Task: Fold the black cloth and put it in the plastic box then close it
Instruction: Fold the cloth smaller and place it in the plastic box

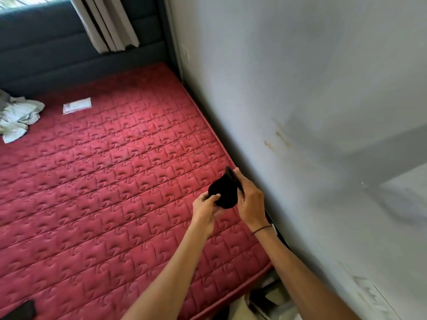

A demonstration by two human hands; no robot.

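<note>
I hold the black cloth (223,192) bunched above the bed (115,172). My left hand (204,210) pinches its seven o'clock edge. My right hand (250,202) clasps its three o'clock side, fingers (239,179) curled around it.

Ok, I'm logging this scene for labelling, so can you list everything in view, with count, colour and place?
black cloth: one, black, held above the mattress near the wall
mattress: one, red quilted, fills the left and middle
headboard: one, dark blue-grey padded, at the far end of the mattress
curtain: one, beige-grey, hanging over the headboard
white cloths: a crumpled pile, white, far left on the mattress
white packet: one, white, flat on the mattress near the headboard
dark object: one, dark, bottom left corner, too cut off to identify
wall: grey-white, stained, right side
wristband: one, black, on the right wrist
left hand: one, gripping the cloth
right hand: one, gripping the cloth
</note>
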